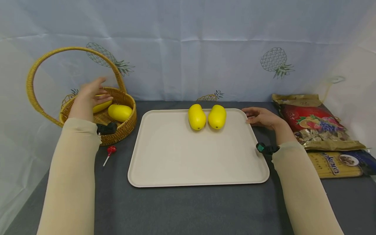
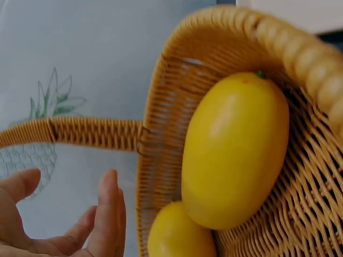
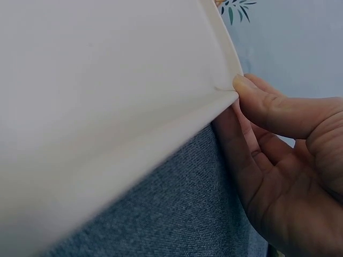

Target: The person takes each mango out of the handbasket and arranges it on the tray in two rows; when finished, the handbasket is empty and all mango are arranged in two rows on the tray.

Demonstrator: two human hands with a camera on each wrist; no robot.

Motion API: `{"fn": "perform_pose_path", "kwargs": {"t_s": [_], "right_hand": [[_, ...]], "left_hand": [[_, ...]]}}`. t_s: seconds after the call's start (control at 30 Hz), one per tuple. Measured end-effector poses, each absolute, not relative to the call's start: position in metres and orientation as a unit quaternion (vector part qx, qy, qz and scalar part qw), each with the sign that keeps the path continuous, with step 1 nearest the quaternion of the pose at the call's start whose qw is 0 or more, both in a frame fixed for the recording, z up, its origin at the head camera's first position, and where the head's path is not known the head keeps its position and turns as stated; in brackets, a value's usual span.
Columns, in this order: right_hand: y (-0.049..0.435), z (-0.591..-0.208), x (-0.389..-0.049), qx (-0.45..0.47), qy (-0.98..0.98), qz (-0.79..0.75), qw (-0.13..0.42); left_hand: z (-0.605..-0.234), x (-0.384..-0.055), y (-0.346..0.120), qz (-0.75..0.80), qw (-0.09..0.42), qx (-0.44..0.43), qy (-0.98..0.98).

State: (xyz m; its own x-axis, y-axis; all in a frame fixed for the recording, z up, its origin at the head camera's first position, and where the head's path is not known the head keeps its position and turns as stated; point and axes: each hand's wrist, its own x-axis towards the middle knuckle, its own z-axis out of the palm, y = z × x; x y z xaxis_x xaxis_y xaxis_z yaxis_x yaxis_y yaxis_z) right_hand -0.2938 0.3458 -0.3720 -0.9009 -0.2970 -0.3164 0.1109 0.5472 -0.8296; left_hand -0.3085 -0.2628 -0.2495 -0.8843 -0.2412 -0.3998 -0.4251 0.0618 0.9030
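Left hand (image 1: 93,92) wide at ten o'clock, right hand (image 1: 262,118) pinching the tray (image 1: 194,156) at two, we'd cup a likely slippery yellow fruit (image 2: 236,152) mid-body!

- One pale rectangular tray (image 1: 194,160).
- One woven basket (image 1: 131,125), with one arched handle (image 1: 67,49).
- Four yellow fruits (image 1: 196,117) in all: two on the tray and two in the basket.
- One red lollipop (image 1: 111,149) on one white stick (image 1: 106,161).
- At least two packages: one red and gold bag (image 1: 317,122) and one yellow packet (image 1: 333,165).
- Two hands: one left hand (image 1: 92,93), one right hand (image 1: 262,117).
- Two cream sleeves (image 1: 71,173).
- Two dark wrist devices (image 1: 268,149).
- Four printed pineapples (image 1: 274,60), one partly hidden by the basket.
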Motion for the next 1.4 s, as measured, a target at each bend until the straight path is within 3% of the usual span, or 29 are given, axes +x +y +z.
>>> {"fn": "perform_pose_path", "kwargs": {"t_s": [0.2,0.33,0.43,0.6,0.73,0.93,1.13,1.4], "right_hand": [[0.344,-0.373,-0.294,-0.049,0.853,-0.474,0.214],[0.342,-0.371,-0.294,-0.055,0.852,-0.474,0.214],[0.341,-0.371,-0.294,-0.059,0.852,-0.474,0.214],[0.343,-0.371,-0.295,-0.058,0.854,-0.472,0.213],[0.343,-0.372,-0.295,-0.059,0.852,-0.474,0.213],[0.342,-0.370,-0.294,-0.058,0.850,-0.480,0.212],[0.342,-0.369,-0.293,-0.058,0.850,-0.479,0.212],[0.344,-0.371,-0.294,-0.049,0.854,-0.473,0.211]], "left_hand": [[-0.259,-0.307,-0.276,0.638,0.047,-0.248,0.727],[-0.263,-0.307,-0.283,0.616,0.058,-0.234,0.750],[-0.265,-0.308,-0.287,0.561,0.088,-0.199,0.799],[-0.267,-0.312,-0.291,0.458,0.181,-0.126,0.861],[-0.271,-0.315,-0.293,0.453,0.247,-0.104,0.851],[-0.283,-0.321,-0.297,0.431,0.294,-0.066,0.851],[-0.292,-0.323,-0.302,0.450,0.374,-0.065,0.808],[-0.297,-0.323,-0.302,0.443,0.373,-0.094,0.810]]}}
